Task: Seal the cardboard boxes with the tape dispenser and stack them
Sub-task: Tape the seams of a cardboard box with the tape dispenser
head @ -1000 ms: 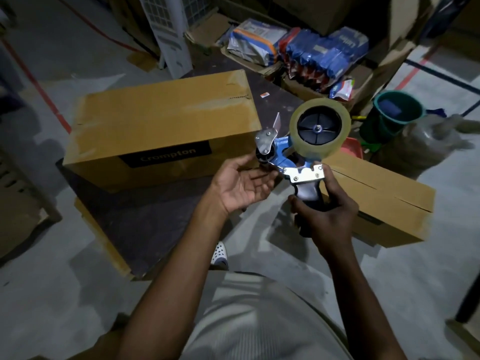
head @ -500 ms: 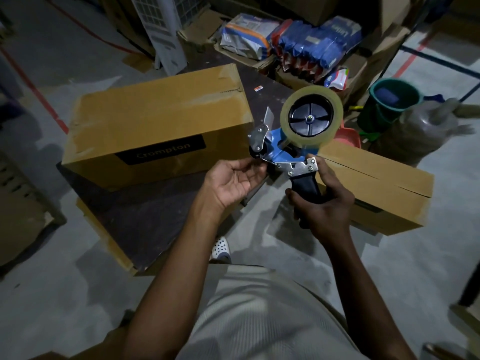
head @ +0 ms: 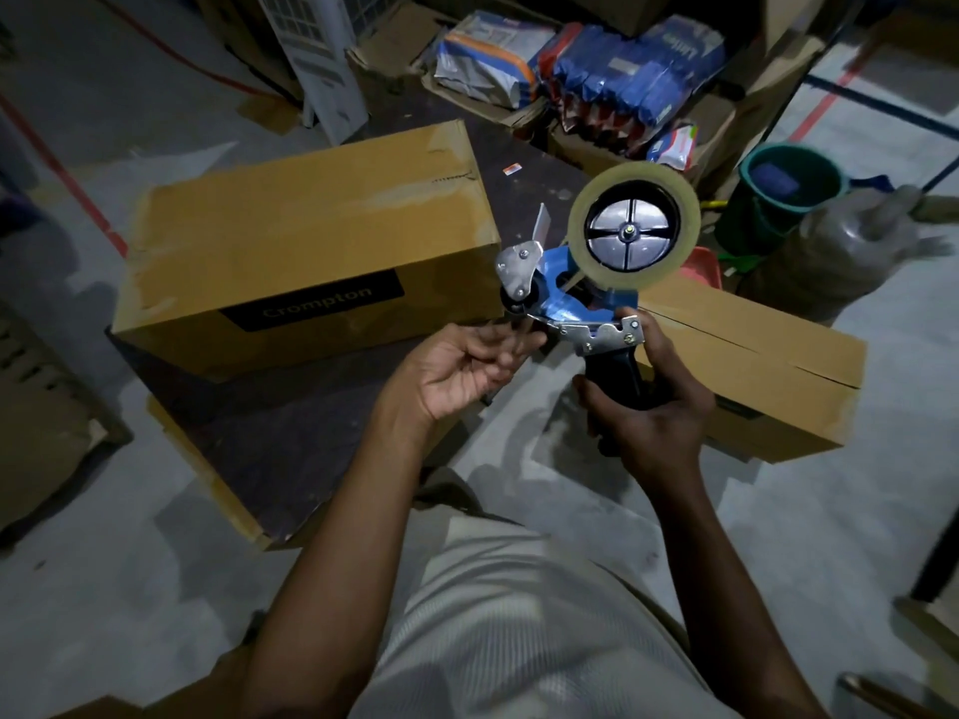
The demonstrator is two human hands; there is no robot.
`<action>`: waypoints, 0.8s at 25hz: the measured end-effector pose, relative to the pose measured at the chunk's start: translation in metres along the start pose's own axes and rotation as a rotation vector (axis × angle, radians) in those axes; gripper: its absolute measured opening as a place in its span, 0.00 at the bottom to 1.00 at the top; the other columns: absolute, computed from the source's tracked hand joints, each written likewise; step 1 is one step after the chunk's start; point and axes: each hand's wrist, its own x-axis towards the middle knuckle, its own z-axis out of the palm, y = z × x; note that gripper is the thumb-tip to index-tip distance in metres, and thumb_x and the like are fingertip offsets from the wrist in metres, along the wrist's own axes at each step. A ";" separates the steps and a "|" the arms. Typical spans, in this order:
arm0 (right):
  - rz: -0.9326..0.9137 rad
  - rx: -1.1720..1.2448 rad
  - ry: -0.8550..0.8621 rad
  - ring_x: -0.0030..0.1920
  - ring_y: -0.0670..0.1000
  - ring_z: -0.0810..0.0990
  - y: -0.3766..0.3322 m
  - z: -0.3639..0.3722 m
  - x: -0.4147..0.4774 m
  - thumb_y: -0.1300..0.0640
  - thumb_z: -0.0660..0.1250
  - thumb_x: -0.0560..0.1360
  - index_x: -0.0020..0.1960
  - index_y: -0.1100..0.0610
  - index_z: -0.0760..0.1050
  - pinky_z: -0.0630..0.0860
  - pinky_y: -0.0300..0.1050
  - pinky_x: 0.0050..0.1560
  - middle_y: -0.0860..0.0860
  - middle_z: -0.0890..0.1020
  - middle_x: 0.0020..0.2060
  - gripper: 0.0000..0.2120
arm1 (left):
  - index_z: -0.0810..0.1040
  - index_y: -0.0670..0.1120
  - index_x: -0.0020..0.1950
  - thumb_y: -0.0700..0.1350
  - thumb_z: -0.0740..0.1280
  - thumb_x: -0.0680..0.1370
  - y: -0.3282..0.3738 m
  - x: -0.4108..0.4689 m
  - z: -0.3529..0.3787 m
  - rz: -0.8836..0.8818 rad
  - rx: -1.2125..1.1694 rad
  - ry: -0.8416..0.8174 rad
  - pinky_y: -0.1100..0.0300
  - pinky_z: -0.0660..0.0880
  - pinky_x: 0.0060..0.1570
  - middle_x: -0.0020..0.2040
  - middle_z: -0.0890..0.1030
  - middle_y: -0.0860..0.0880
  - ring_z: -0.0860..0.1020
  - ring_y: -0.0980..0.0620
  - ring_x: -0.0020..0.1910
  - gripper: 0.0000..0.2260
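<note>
The big box (head: pixel 311 241) lies left on the board (head: pixel 290 438). The left hand (head: pixel 462 365) reaches beneath the tape dispenser (head: pixel 586 288), fingertips (head: pixel 519 345) blurred, grip unclear; its metal plate (head: pixel 516 269) might nick them. The right hand (head: pixel 654 412) grips the handle (head: pixel 617 376), before the smaller box (head: pixel 752 365).

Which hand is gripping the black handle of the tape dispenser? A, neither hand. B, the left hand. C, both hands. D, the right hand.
D: the right hand is wrapped round the black handle of the tape dispenser, while the left hand lies palm up with its blurred fingers at the roller end, away from the handle.
</note>
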 end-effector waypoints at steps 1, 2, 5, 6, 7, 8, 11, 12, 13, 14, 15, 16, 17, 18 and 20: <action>-0.004 -0.001 -0.011 0.32 0.46 0.83 0.000 0.001 0.002 0.70 0.77 0.71 0.75 0.56 0.72 0.76 0.39 0.25 0.63 0.79 0.64 0.35 | 0.78 0.33 0.51 0.26 0.53 0.72 0.007 0.001 -0.001 -0.015 0.047 -0.013 0.69 0.70 0.23 0.48 0.83 0.35 0.74 0.56 0.27 0.17; -0.024 -0.009 -0.025 0.34 0.47 0.84 0.001 0.002 0.005 0.71 0.77 0.71 0.75 0.56 0.72 0.77 0.39 0.25 0.62 0.79 0.65 0.35 | 0.79 0.33 0.48 0.26 0.53 0.73 0.016 0.002 -0.002 -0.021 0.100 -0.003 0.70 0.67 0.22 0.48 0.83 0.34 0.73 0.57 0.26 0.16; -0.090 -0.014 -0.051 0.45 0.61 0.86 0.007 0.008 0.025 0.71 0.77 0.70 0.75 0.60 0.71 0.80 0.42 0.29 0.61 0.78 0.67 0.35 | 0.81 0.34 0.43 0.25 0.50 0.78 0.050 0.013 -0.005 -0.045 0.253 0.017 0.71 0.64 0.22 0.47 0.83 0.34 0.72 0.58 0.25 0.20; -0.093 -0.015 -0.053 0.48 0.66 0.85 0.011 0.009 0.033 0.71 0.78 0.71 0.75 0.60 0.71 0.82 0.45 0.31 0.61 0.78 0.67 0.35 | 0.82 0.35 0.42 0.25 0.49 0.78 0.062 0.017 -0.006 -0.053 0.295 0.022 0.72 0.64 0.22 0.47 0.83 0.35 0.72 0.59 0.25 0.22; -0.099 -0.025 -0.056 0.50 0.69 0.84 0.014 0.009 0.040 0.70 0.78 0.71 0.75 0.60 0.72 0.84 0.52 0.36 0.60 0.78 0.67 0.35 | 0.83 0.36 0.41 0.25 0.49 0.78 0.074 0.020 -0.007 -0.058 0.335 0.020 0.72 0.63 0.22 0.45 0.84 0.36 0.73 0.59 0.25 0.23; -0.120 -0.047 -0.053 0.53 0.71 0.83 0.016 0.010 0.047 0.68 0.78 0.71 0.75 0.59 0.72 0.84 0.62 0.42 0.58 0.79 0.68 0.35 | 0.84 0.37 0.40 0.25 0.50 0.78 0.087 0.026 -0.007 -0.058 0.367 0.022 0.73 0.63 0.22 0.44 0.84 0.38 0.73 0.60 0.25 0.23; -0.154 -0.087 -0.067 0.57 0.73 0.81 0.021 0.017 0.071 0.65 0.78 0.71 0.75 0.58 0.72 0.78 0.76 0.49 0.53 0.78 0.70 0.34 | 0.83 0.37 0.45 0.28 0.61 0.74 0.126 0.042 0.000 -0.062 0.478 0.050 0.70 0.71 0.23 0.41 0.84 0.40 0.77 0.57 0.26 0.12; -0.168 -0.084 -0.076 0.59 0.72 0.81 0.019 0.022 0.080 0.65 0.78 0.71 0.74 0.59 0.72 0.78 0.76 0.50 0.51 0.77 0.71 0.33 | 0.81 0.37 0.48 0.29 0.62 0.75 0.139 0.050 0.001 -0.059 0.563 0.079 0.68 0.74 0.25 0.40 0.85 0.41 0.79 0.56 0.28 0.10; -0.190 -0.086 -0.082 0.63 0.69 0.80 0.016 0.028 0.088 0.66 0.77 0.70 0.74 0.60 0.72 0.78 0.76 0.53 0.50 0.76 0.72 0.33 | 0.79 0.38 0.49 0.29 0.61 0.78 0.151 0.060 0.003 -0.063 0.667 0.116 0.65 0.78 0.29 0.40 0.85 0.42 0.82 0.53 0.31 0.09; -0.219 -0.102 -0.086 0.68 0.64 0.78 0.015 0.034 0.098 0.67 0.77 0.70 0.73 0.60 0.72 0.77 0.74 0.58 0.51 0.76 0.72 0.33 | 0.78 0.38 0.51 0.30 0.59 0.79 0.165 0.072 0.004 -0.071 0.775 0.150 0.61 0.80 0.33 0.41 0.86 0.42 0.84 0.51 0.35 0.09; -0.243 -0.121 -0.098 0.72 0.59 0.75 0.014 0.039 0.106 0.67 0.76 0.70 0.72 0.61 0.71 0.75 0.71 0.64 0.54 0.76 0.71 0.33 | 0.77 0.38 0.54 0.29 0.58 0.79 0.176 0.082 0.005 -0.086 0.882 0.174 0.58 0.81 0.38 0.43 0.85 0.41 0.86 0.48 0.39 0.11; -0.260 -0.137 -0.109 0.74 0.54 0.73 0.015 0.045 0.114 0.67 0.76 0.69 0.72 0.61 0.71 0.73 0.67 0.69 0.57 0.76 0.71 0.33 | 0.76 0.38 0.56 0.29 0.57 0.78 0.186 0.091 0.005 -0.104 0.975 0.182 0.55 0.81 0.43 0.45 0.85 0.40 0.86 0.45 0.42 0.12; -0.266 -0.149 -0.118 0.75 0.52 0.72 0.016 0.050 0.120 0.66 0.75 0.70 0.72 0.61 0.70 0.71 0.63 0.72 0.59 0.76 0.70 0.32 | 0.76 0.37 0.57 0.28 0.56 0.77 0.197 0.099 0.005 -0.125 1.043 0.178 0.53 0.81 0.47 0.45 0.85 0.39 0.86 0.43 0.44 0.14; -0.262 -0.158 -0.120 0.75 0.52 0.71 0.017 0.055 0.126 0.66 0.75 0.70 0.72 0.61 0.70 0.70 0.61 0.74 0.59 0.76 0.70 0.32 | 0.76 0.36 0.58 0.27 0.56 0.76 0.207 0.107 0.004 -0.139 1.081 0.172 0.51 0.82 0.49 0.44 0.85 0.38 0.86 0.42 0.43 0.15; -0.246 -0.176 -0.118 0.76 0.55 0.71 0.021 0.065 0.137 0.67 0.76 0.69 0.72 0.61 0.70 0.69 0.60 0.75 0.60 0.76 0.70 0.33 | 0.77 0.33 0.58 0.26 0.57 0.77 0.227 0.122 0.001 -0.145 1.133 0.159 0.49 0.84 0.44 0.40 0.84 0.36 0.86 0.41 0.40 0.14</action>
